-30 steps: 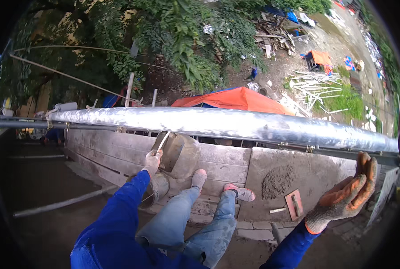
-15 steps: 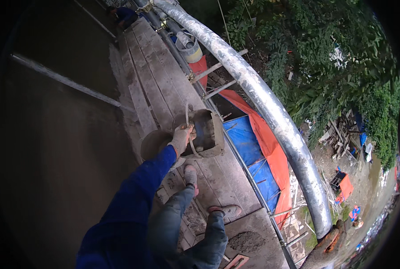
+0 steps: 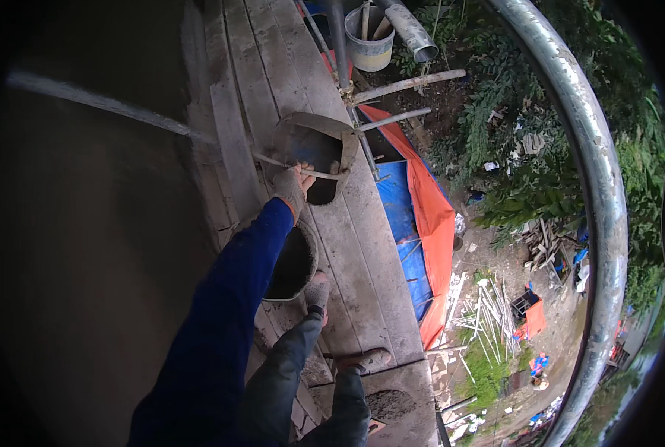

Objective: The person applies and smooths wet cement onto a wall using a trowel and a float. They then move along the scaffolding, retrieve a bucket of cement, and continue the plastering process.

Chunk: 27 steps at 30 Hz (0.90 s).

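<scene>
My left hand (image 3: 290, 186), in a knitted work glove and blue sleeve, is closed around the thin handle of a cut-open, mortar-stained container (image 3: 346, 146). Beneath the grip, its dark interior faces up, and it is over the scaffold planks; whether it touches them I cannot tell. Just behind my wrist stands a round bucket (image 3: 291, 261) with grey, dark contents, its left side partly covered by my forearm. My right hand is out of view.
Worn scaffold planks (image 3: 369, 276) run lengthwise under my feet. A curved metal pipe (image 3: 608, 246) rails the right side; a diagonal pole (image 3: 109, 108) crosses at left. A white bucket (image 3: 369, 52) with tools hangs far right. Grey mortar (image 3: 390, 404) lies beside my foot. Tarps (image 3: 429, 246) are below.
My left hand has carried the container farther ahead along the planks, away from the round bucket. My right hand, formerly at the metal pipe, has left the view, which has also shifted.
</scene>
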Motion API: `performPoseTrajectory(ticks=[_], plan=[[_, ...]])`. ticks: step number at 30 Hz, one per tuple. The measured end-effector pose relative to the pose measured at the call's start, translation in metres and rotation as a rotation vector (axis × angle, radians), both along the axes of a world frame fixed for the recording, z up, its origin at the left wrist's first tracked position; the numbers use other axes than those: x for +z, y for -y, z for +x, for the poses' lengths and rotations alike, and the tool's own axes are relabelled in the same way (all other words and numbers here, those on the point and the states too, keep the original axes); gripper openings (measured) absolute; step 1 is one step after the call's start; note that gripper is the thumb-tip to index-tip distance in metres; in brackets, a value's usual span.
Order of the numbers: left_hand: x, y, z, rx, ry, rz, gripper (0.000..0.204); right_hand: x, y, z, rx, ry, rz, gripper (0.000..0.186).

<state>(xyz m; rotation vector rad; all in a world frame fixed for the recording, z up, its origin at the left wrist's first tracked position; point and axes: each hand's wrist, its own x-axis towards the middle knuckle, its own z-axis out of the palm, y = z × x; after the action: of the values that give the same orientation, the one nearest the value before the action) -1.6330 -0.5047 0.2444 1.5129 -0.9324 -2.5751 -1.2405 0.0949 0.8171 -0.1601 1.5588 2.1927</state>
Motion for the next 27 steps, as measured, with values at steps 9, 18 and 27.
performPoseTrajectory(ticks=[9,18,27], plan=[[-0.176,0.117,-0.001,-0.446,0.034,-0.459,0.024,-0.038,0.019,-0.075,-0.245,-1.018,-1.079,0.045],[-0.227,0.088,0.007,-0.322,0.357,-0.209,0.042,-0.053,0.017,-0.085,-0.196,-1.257,-1.120,0.055],[-0.079,0.211,0.221,-0.095,0.258,-0.103,0.051,-0.052,-0.023,-0.049,-0.210,-1.404,-1.374,0.064]])
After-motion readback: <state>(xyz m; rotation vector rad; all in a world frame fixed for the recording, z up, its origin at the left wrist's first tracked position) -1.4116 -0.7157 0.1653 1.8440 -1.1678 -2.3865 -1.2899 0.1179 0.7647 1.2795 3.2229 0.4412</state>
